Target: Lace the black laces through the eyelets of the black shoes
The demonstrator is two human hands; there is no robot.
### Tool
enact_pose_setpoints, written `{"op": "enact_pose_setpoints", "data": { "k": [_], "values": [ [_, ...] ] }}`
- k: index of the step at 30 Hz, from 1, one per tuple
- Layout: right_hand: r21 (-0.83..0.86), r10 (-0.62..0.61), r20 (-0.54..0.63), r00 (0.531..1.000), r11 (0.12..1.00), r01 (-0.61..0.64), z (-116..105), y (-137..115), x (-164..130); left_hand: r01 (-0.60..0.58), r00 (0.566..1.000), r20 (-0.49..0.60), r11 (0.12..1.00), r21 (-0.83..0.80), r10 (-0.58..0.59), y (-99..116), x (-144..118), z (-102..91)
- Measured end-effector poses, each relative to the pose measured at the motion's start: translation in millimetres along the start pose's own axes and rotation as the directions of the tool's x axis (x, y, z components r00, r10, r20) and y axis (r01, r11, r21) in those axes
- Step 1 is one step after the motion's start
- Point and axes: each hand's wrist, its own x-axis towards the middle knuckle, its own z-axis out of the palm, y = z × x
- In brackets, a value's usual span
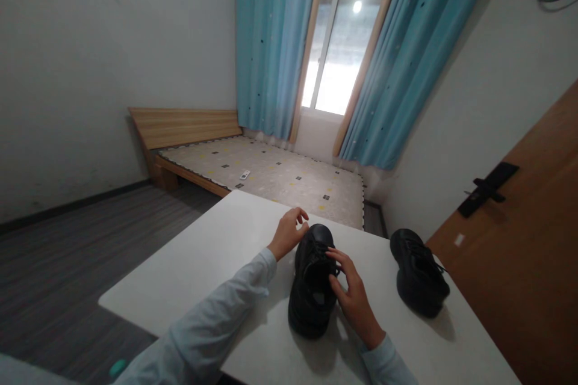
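Shoe (307, 316) sits upright on the table (189, 271) between the hands, toe pointing away from the person. Right hand (354, 298) is at its opening, thumb and fingers spread apart, fingertips at the laces (320, 249); whether they grip anything, I cannot tell. Left hand (288, 233), just beside the toe, is loosely curled, with a gap between thumb and fingers. Well right of the right hand stands the other shoe (418, 277), with the door (515, 271) past it. Beyond the left hand is the bed (280, 177), bearing a remote (244, 174); farthest from both hands are curtains (280, 42) and a window (347, 42).
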Motion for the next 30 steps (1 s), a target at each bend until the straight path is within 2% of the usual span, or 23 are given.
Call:
{"op": "enact_pose_setpoints", "data": {
  "k": [3,5,7,9,11,15,21,30],
  "values": [
    [-0.010,0.006,0.004,1.000,1.000,-0.006,-0.7,-1.6,0.0,-0.166,0.981,0.080,0.981,-0.105,0.175,12.5,-0.7,-7.6],
    [-0.015,0.009,0.013,1.000,1.000,-0.009,-1.2,-2.8,-0.2,-0.259,0.929,0.223,0.948,-0.183,0.297,19.9,-1.7,-12.9],
    [-0.016,0.007,0.016,1.000,1.000,-0.006,-1.3,-3.7,-0.2,-0.316,0.853,0.352,0.918,-0.241,0.386,24.2,-2.7,-16.2],
    [-0.013,0.005,0.014,1.000,1.000,-0.005,-1.1,-3.8,-0.1,-0.350,0.797,0.430,0.905,-0.243,0.424,24.8,-3.5,-17.0],
    [-0.010,0.015,0.008,1.000,1.000,-0.015,-0.4,-3.1,0.4,-0.383,0.772,0.472,0.904,-0.192,0.427,23.1,-3.9,-16.1],
    [0.020,0.074,-0.029,0.997,0.997,-0.074,1.8,-0.5,2.4,-0.436,0.746,0.510,0.893,-0.111,0.428,19.6,-3.7,-14.0],
    [0.030,0.138,-0.109,0.984,0.990,-0.135,5.0,-2.5,3.8,-0.434,0.717,0.546,0.890,-0.136,0.433,22.0,-4.6,-13.4],
    [-0.083,0.097,-0.135,0.986,0.991,-0.108,6.9,-4.8,2.5,-0.483,0.726,0.559,0.876,0.001,0.400,32.6,-10.1,-10.8]
  ]
}}
